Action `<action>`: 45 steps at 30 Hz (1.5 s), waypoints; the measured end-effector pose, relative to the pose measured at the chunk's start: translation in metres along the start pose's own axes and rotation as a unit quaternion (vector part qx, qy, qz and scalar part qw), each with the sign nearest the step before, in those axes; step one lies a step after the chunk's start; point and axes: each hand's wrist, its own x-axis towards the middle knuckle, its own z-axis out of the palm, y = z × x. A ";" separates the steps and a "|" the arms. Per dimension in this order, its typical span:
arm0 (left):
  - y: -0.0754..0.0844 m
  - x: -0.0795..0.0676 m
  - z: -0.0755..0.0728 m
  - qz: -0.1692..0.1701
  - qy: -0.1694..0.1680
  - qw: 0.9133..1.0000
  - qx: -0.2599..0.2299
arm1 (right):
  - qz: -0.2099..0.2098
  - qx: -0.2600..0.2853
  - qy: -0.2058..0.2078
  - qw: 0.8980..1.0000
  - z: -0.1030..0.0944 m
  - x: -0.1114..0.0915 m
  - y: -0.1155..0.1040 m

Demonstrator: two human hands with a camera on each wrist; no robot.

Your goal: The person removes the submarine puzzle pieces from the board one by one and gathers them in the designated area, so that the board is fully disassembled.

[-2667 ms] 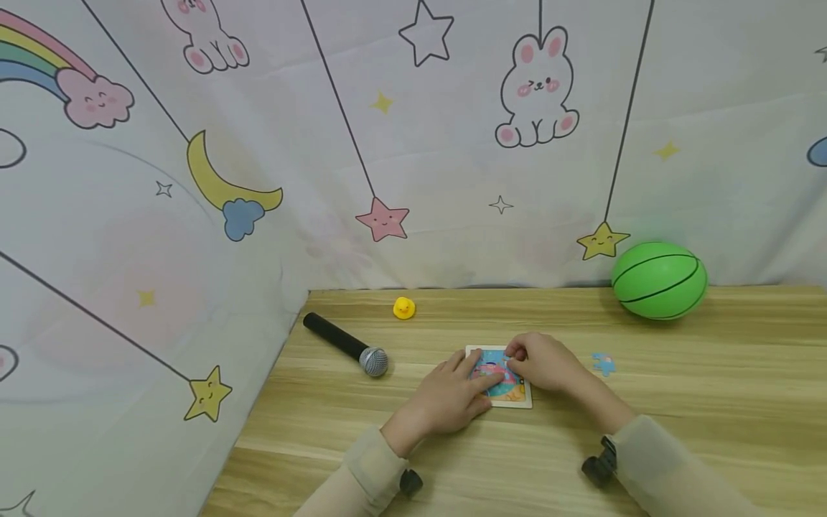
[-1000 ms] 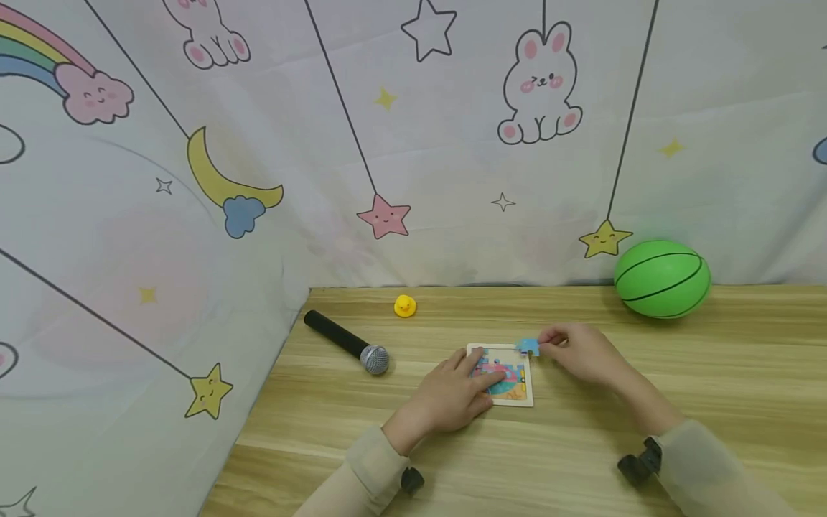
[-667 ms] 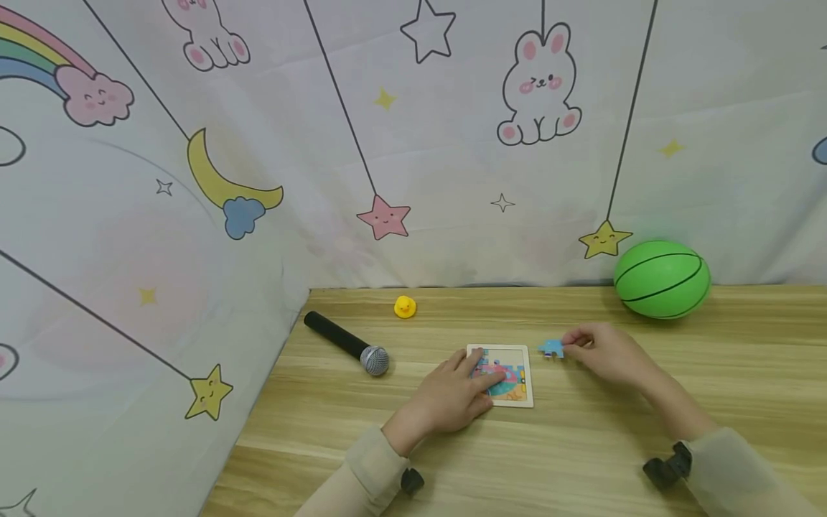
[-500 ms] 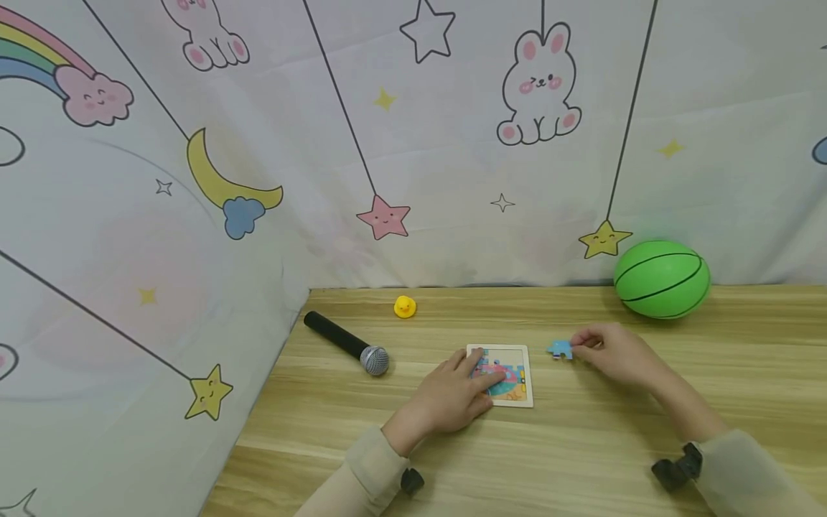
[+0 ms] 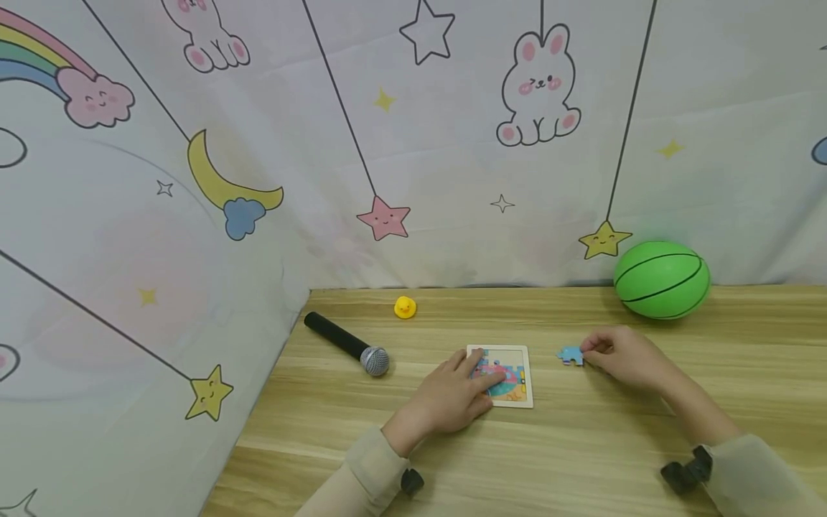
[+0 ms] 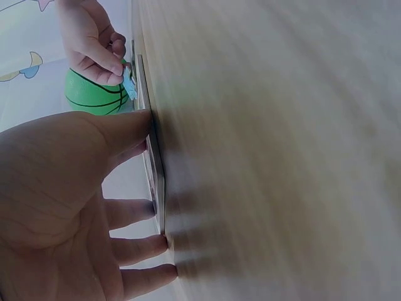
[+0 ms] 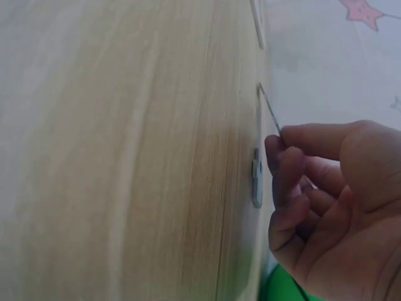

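A small square jigsaw puzzle in a pale wooden frame (image 5: pixel 530 380) lies on the table, its upper right part bare board. My left hand (image 5: pixel 446 395) rests over its left side with fingers spread. In the left wrist view, the thumb (image 6: pixel 128 128) touches the near edge of the puzzle. Right of the frame, my right hand (image 5: pixel 623 357) pinches a blue puzzle piece (image 5: pixel 571 355) between thumb and forefinger, tilted close over the table. The right wrist view shows this piece edge-on and a second puzzle piece (image 7: pixel 257 182) on the table below the fingers, hidden by the hand from the head.
A black microphone (image 5: pixel 342 341) with a silver head lies left of the puzzle. Behind stands a yellow rubber duck (image 5: pixel 405 307). At the back right, a green ball (image 5: pixel 662 280) rests by the printed cloth wall (image 5: pixel 452 158).
My right hand has taken the blue puzzle piece out of the frame's upper right and carried it right, lowering it toward the table. The left hand stays in place.
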 end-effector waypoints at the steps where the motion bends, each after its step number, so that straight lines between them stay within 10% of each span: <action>1: 0.000 0.000 0.000 0.000 0.000 1.000 0.000 | 0.002 -0.001 -0.002 1.000 0.000 0.000 0.001; 45: -0.009 -0.009 -0.006 -0.014 0.002 1.000 -0.016 | -0.032 0.022 -0.004 0.999 0.039 0.021 -0.057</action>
